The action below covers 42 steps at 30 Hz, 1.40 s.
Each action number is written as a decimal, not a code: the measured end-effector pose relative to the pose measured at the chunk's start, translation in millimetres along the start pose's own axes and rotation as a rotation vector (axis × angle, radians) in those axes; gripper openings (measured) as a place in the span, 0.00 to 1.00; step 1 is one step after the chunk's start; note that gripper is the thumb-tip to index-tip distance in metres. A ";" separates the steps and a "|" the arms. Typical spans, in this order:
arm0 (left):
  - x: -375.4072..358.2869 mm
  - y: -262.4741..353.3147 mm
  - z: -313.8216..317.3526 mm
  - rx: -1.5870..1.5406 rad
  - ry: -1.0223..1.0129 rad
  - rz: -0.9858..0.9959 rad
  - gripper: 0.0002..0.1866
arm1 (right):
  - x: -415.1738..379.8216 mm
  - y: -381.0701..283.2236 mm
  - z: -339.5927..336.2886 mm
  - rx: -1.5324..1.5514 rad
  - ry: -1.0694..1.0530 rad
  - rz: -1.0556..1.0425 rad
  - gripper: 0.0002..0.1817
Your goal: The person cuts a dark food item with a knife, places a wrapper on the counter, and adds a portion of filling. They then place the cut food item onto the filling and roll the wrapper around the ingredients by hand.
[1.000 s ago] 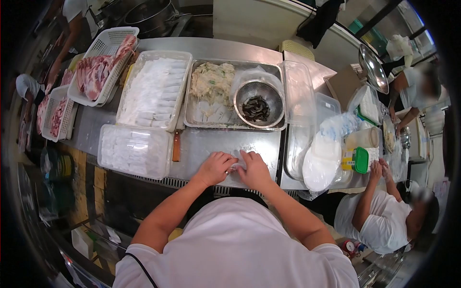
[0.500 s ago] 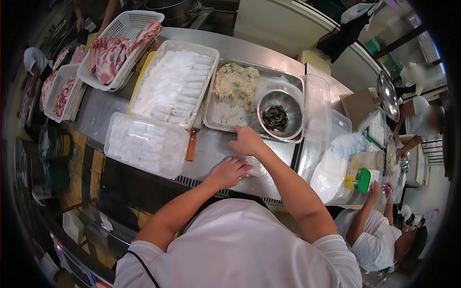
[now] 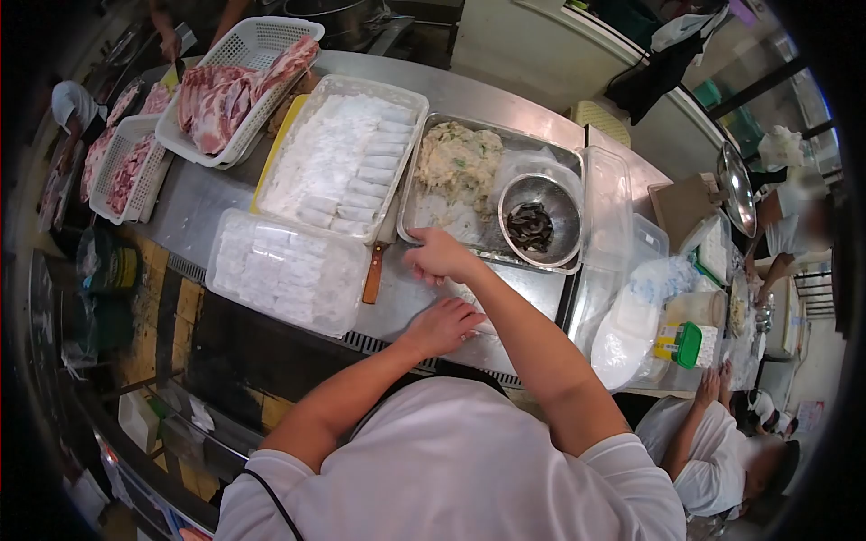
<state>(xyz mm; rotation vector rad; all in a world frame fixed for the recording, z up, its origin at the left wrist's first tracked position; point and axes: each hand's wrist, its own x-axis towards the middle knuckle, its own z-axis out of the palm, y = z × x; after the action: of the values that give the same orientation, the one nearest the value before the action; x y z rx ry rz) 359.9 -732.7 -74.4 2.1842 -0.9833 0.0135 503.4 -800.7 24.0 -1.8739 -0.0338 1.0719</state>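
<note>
My right hand (image 3: 437, 255) is at the near left corner of a metal tray (image 3: 492, 258), fingers curled inward; what they pinch, if anything, is hidden. My left hand (image 3: 444, 325) rests low on the steel counter with bent fingers, at a thin pale piece mostly covered by the hand and right forearm. In the tray lie a lumpy beige mixture with green bits (image 3: 458, 162) and a steel bowl (image 3: 575, 236) containing dark strips (image 3: 529, 225). Left of my right hand, a wooden-handled knife (image 3: 373, 275) lies beside a plastic tub (image 3: 422, 113) of white, powdery rolls.
A second tub of white pieces (image 3: 284, 270) overhangs the counter's front edge. White baskets (image 3: 262, 32) of raw meat stand at the far left. Clear plastic containers (image 3: 606, 198) and a green-lidded tub (image 3: 688, 344) are at right. Other people work at both ends.
My right hand has shifted left along the tray's near edge, and its fingers are more curled. My left hand stays low on the counter. The whole view has shifted slightly.
</note>
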 end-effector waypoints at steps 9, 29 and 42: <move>-0.5 1.4 2.7 0.010 -0.095 -0.075 0.24 | -8.1 -2.8 14.5 0.311 -0.070 0.023 0.43; 4.5 7.5 -0.1 0.054 0.037 0.004 0.22 | -143.1 160.7 -37.0 -1.438 0.391 -0.419 0.45; 10.3 13.5 -2.2 0.034 0.067 -0.011 0.18 | -186.0 204.4 -30.3 -1.287 0.506 -0.483 0.34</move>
<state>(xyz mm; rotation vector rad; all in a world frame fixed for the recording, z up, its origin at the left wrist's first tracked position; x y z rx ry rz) 359.0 -743.9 -61.5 2.2051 -0.9401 0.0985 329.3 -1016.3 1.3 -2.9649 -1.0276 0.1146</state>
